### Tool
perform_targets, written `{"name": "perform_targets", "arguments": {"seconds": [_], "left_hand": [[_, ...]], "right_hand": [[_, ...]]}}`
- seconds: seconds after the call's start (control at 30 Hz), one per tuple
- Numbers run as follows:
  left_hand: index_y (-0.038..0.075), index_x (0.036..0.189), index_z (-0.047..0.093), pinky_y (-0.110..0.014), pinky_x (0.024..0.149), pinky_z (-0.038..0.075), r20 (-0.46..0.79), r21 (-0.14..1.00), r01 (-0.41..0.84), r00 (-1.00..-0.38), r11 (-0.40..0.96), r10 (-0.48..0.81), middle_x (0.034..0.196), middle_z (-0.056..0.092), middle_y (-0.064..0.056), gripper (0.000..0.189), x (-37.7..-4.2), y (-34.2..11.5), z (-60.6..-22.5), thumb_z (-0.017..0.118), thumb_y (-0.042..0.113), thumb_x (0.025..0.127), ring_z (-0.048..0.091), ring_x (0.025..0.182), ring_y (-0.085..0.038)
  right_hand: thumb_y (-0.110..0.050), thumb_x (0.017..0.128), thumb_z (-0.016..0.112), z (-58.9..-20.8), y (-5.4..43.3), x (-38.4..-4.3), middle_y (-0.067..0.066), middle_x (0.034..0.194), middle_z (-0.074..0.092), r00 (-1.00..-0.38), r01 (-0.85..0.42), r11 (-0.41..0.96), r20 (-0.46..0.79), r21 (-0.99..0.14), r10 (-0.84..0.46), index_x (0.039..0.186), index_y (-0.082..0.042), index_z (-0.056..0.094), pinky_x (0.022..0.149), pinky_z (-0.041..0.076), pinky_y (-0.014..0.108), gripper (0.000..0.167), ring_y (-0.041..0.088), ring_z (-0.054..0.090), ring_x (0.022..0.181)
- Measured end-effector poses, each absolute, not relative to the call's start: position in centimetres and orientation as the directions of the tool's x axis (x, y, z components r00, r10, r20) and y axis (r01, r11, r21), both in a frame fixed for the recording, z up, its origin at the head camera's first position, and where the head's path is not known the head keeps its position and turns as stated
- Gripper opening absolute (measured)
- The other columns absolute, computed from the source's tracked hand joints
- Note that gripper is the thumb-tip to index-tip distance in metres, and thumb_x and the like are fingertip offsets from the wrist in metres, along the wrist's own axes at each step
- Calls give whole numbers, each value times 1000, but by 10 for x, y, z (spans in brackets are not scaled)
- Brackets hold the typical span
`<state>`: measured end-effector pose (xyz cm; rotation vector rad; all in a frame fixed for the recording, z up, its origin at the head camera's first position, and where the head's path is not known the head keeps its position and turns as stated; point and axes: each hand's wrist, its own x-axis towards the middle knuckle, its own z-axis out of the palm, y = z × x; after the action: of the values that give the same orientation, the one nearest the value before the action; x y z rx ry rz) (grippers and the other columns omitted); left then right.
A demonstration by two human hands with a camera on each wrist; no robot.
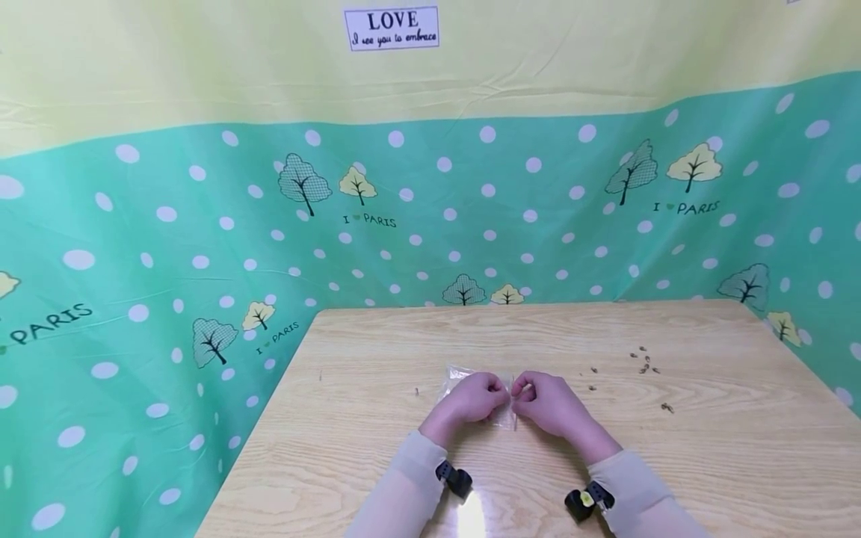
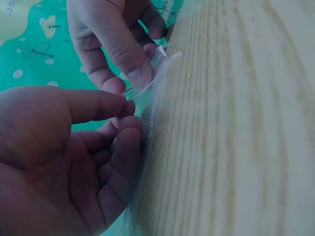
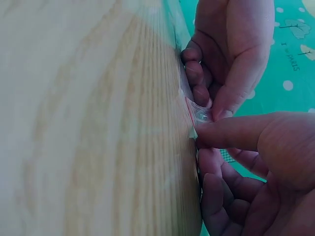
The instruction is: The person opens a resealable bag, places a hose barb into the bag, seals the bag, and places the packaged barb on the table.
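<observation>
A clear plastic zip bag [image 1: 503, 419] lies on the wooden table between both hands. My left hand [image 1: 474, 396] pinches the bag near its opening, thumb against fingers. From the other side my right hand [image 1: 550, 403] pinches the bag's right edge with thumb and forefinger. The fingertips of both hands stand close together there. A thin red line [image 3: 189, 109] runs along the bag's edge in the right wrist view. Thin film [image 2: 156, 71] stretches up over the right hand's fingertips in the left wrist view. The left hand covers much of the bag.
Several tiny brownish pieces [image 1: 646, 365] lie scattered on the table [image 1: 377, 336] to the right, with another small cluster [image 1: 667, 408] nearer. One tiny piece [image 1: 416, 391] sits left of the bag. A patterned green and yellow curtain [image 1: 457, 194] hangs behind the table.
</observation>
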<state>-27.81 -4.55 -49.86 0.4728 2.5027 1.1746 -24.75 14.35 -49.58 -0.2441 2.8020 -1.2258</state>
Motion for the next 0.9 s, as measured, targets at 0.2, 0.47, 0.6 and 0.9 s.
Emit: {"name": "perform_targets", "arguments": {"seconds": [0.2, 0.47, 0.6, 0.9], "left_hand": [[6, 78, 60, -20, 50, 38, -159, 799, 153, -879, 581, 450, 58, 52, 3, 30, -279, -47, -499, 63, 17, 106, 48, 52, -9], [8, 72, 55, -20, 50, 37, -159, 815, 146, -874, 561, 459, 57, 51, 2, 36, -280, -48, -500, 63, 16, 107, 46, 51, -9], [6, 74, 58, -21, 52, 38, -157, 812, 159, -867, 562, 473, 57, 52, 1, 35, -281, -49, -500, 61, 16, 108, 46, 52, -10], [3, 85, 66, -22, 55, 47, -165, 850, 117, -868, 514, 469, 64, 59, -2, 26, -280, -51, -500, 63, 15, 107, 54, 58, -11]], "right_hand": [[-5, 87, 78, -497, 143, -248, -2, 78, 67, -985, -115, 655, 1, -747, -171, 96, -14, 71, 64, 50, 33, 14, 15, 60, 70], [-5, 88, 76, -494, 142, -246, -1, 80, 67, -988, -94, 659, -9, -746, -152, 99, -12, 71, 63, 50, 33, 14, 15, 60, 71], [-6, 88, 76, -495, 140, -246, -2, 81, 67, -988, -110, 657, 10, -746, -154, 101, -11, 71, 65, 50, 32, 15, 14, 59, 71], [-7, 88, 76, -496, 141, -247, -2, 81, 68, -986, -111, 636, 6, -764, -165, 104, -10, 72, 64, 50, 32, 16, 15, 60, 71]]}}
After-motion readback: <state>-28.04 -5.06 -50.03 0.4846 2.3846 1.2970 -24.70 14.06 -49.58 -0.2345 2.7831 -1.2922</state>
